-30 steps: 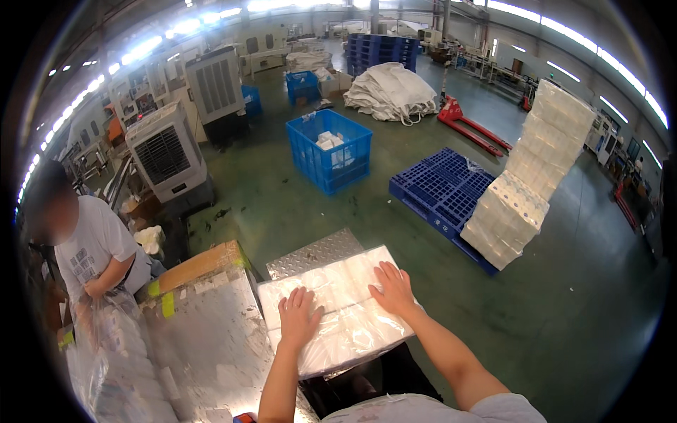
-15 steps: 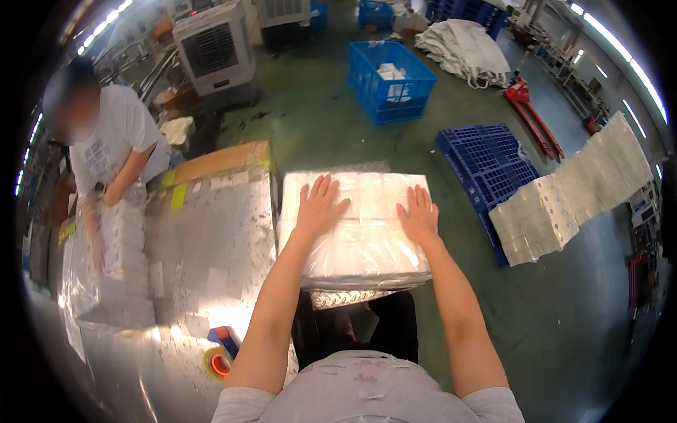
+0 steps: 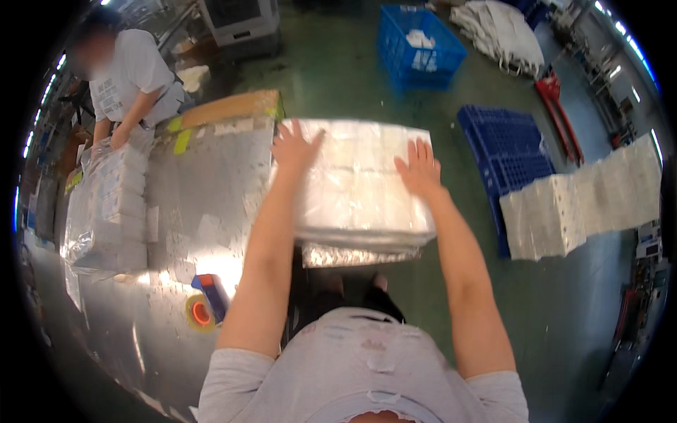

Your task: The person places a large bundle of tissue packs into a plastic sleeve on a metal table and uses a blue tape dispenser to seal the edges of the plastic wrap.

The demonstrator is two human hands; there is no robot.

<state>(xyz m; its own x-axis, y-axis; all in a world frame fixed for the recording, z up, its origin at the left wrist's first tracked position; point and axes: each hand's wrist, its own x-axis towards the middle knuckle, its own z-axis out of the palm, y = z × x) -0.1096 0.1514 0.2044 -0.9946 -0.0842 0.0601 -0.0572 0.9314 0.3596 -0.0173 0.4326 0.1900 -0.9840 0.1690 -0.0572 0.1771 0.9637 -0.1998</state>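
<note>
In front of me lies a large white pack (image 3: 363, 190) wrapped in clear plastic, with rows of soft white bundles showing through. It rests on a patterned metal plate (image 3: 352, 255), whose near edge sticks out below. My left hand (image 3: 295, 149) lies on the pack's far left corner, fingers spread. On the far right side, my right hand (image 3: 421, 171) presses flat near the edge, its fingers stretched out. Neither hand grips anything.
A metal table (image 3: 201, 183) stands on my left, with a tape dispenser (image 3: 211, 296) and tape roll (image 3: 200, 312). Across it a co-worker (image 3: 134, 77) handles another plastic-wrapped pack (image 3: 116, 218). Rightward are a blue pallet (image 3: 504, 141), white packs (image 3: 585, 201), and a blue crate (image 3: 419, 53).
My view has tilted, so the scene sits higher in the picture. My left hand has shifted toward the pack's left edge. The co-worker's hands have come together at the far end of their pack.
</note>
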